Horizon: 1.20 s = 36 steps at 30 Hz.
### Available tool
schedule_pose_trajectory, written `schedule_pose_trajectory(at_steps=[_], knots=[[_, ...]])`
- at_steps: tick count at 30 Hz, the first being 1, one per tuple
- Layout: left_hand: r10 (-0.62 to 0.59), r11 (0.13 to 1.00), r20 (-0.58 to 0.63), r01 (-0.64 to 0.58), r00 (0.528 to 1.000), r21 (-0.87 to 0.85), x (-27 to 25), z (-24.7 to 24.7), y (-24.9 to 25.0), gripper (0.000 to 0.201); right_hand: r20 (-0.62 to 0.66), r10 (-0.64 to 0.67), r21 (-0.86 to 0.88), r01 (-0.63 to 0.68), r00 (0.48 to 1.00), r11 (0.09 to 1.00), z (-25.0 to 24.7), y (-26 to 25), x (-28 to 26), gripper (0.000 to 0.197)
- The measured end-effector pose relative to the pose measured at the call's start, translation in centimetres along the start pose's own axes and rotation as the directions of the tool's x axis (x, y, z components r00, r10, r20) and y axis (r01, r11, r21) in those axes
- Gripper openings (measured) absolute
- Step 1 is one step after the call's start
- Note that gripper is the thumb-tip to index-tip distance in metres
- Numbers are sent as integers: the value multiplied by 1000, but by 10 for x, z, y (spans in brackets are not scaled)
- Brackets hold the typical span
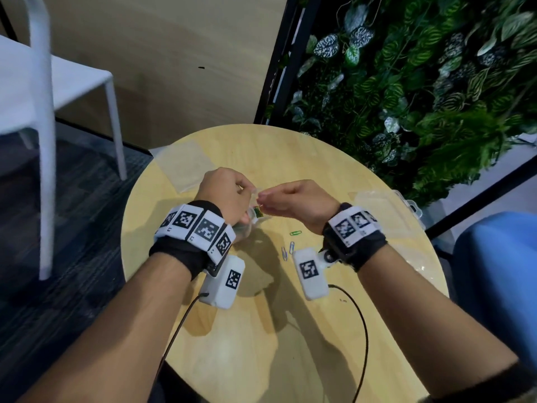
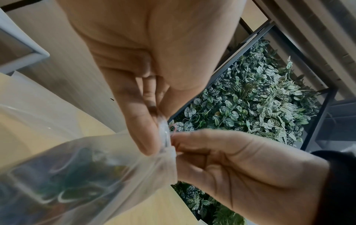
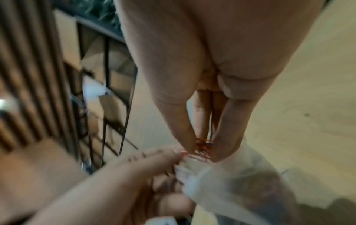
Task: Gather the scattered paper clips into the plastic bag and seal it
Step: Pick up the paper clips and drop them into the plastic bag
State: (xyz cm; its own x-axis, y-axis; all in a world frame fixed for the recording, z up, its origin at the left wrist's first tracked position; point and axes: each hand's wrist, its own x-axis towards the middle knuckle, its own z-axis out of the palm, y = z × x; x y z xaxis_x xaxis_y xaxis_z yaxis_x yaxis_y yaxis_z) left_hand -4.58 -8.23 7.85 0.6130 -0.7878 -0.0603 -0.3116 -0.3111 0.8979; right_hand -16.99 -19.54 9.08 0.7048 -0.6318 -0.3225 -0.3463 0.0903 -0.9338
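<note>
I sit at a round wooden table (image 1: 261, 330), with a wall of green foliage (image 1: 421, 91) beyond its far right edge and a white chair (image 1: 40, 91) off to my left on the dark floor. A blue seat (image 1: 499, 271) shows at my right. On the tabletop, a flat clear plastic sheet (image 1: 186, 167) lies at the far left, and a clear plastic case (image 1: 386, 210) rests near the right edge.

My two hands meet above the middle of the table. My left hand (image 1: 223, 196) holds up the plastic bag (image 2: 80, 175), fingers and thumb pinching its top edge, so the bag hangs below with a blurred cluster of clips already inside. My right hand (image 1: 293, 202) has its fingers drawn narrowly together, thumb and fingertips (image 3: 225, 146) pinching a small bunch of coloured paper clips (image 3: 203, 144) right at the bag's mouth, touching my left fingers there. The right wrist view is blurred, so I cannot tell how many clips I am pinching.

Loose clips lie on the table just below my right wrist: a green paper clip (image 1: 295, 233) and, a little nearer to me, two pale blue paper clips (image 1: 287, 251) side by side.
</note>
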Motion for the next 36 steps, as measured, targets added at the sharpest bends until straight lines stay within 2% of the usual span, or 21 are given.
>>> schedule_pose_trajectory(at_steps=[2, 3, 5, 6, 8, 9, 10, 11, 12, 13, 14, 15, 17, 19, 21, 24, 25, 28, 30, 33, 36], knots=[[-11, 1000, -5, 10, 1000, -15, 1, -2, -1, 14, 4, -59, -249, 58, 998, 967, 5, 4, 3, 22], [-13, 1000, -6, 13, 1000, -22, 1, -3, -2, 14, -3, -97, -382, 88, 995, 920, 6, 5, 3, 24], [-5, 1000, -11, 5, 1000, -22, 2, -4, -2, 13, -7, -181, -530, 149, 984, 835, 7, 2, 2, 21], [0, 1000, -14, 0, 1000, -19, 2, -5, -3, 13, 0, -223, -529, 189, 975, 827, 6, 0, 2, 17], [3, 1000, -24, -3, 1000, -17, 3, -5, -3, 14, -48, -281, -421, 235, 959, 876, -1, -3, 2, 20], [3, 1000, -32, -3, 999, -17, 3, -5, -4, 14, -95, -283, -382, 227, 955, 896, -8, -1, 4, 24], [3, 1000, -41, -4, 999, -17, 4, -6, -5, 15, -125, -275, -418, 201, 953, 886, -17, 4, 7, 27], [5, 1000, -50, -6, 999, -17, 5, -7, -6, 16, -123, -254, -540, 150, 959, 828, -24, 11, 9, 28], [8, 1000, -54, -9, 998, -14, 5, -8, -7, 16, -79, -206, -720, 87, 975, 688, -29, 22, 10, 30], [8, 1000, -54, -9, 998, -10, 6, -9, -8, 17, -26, -120, -864, 38, 992, 501, -32, 37, 10, 35], [7, 1000, -49, -7, 999, -6, 6, -10, -9, 18, 6, -32, -932, 17, 999, 361, -31, 50, 7, 39], [3, 1000, -42, -3, 999, -2, 6, -11, -9, 18, 31, 33, -955, 19, 999, 296, -30, 64, 5, 43], [0, 1000, -39, 0, 999, 3, 5, -14, -9, 20, 58, 55, -970, 43, 997, 239, -28, 82, -1, 50], [0, 1000, -42, 1, 999, 16, 3, -16, -9, 21, 19, 82, -985, 5, 996, 172, -29, 92, -8, 56], [1, 999, -41, 0, 999, 36, 1, -17, -8, 21, -44, 116, -988, -60, 992, 139, -25, 98, -14, 56], [10, 998, -37, -8, 999, 70, 0, -18, -5, 22, -62, 84, -987, -73, 995, 142, -3, 97, -26, 37], [11, 997, -35, -9, 999, 78, -1, -18, -5, 22, -48, 76, -991, -57, 996, 119, 6, 96, -30, 34], [4, 996, -30, -2, 1000, 85, -1, -18, -5, 22, -40, 70, -999, -38, 997, -31, 30, 98, -33, 31], [2, 996, -28, 0, 1000, 91, -1, -18, -6, 22, -73, 41, -995, -70, 997, -71, 37, 101, -29, 31], [-1, 995, -31, 4, 1000, 98, -3, -19, -6, 22, -103, 18, -994, -102, 995, -25, 36, 99, -27, 35], [7, 994, -27, -4, 1000, 108, -5, -19, -5, 21, -125, -3, -992, -125, 992, 26, 32, 94, -23, 26]])
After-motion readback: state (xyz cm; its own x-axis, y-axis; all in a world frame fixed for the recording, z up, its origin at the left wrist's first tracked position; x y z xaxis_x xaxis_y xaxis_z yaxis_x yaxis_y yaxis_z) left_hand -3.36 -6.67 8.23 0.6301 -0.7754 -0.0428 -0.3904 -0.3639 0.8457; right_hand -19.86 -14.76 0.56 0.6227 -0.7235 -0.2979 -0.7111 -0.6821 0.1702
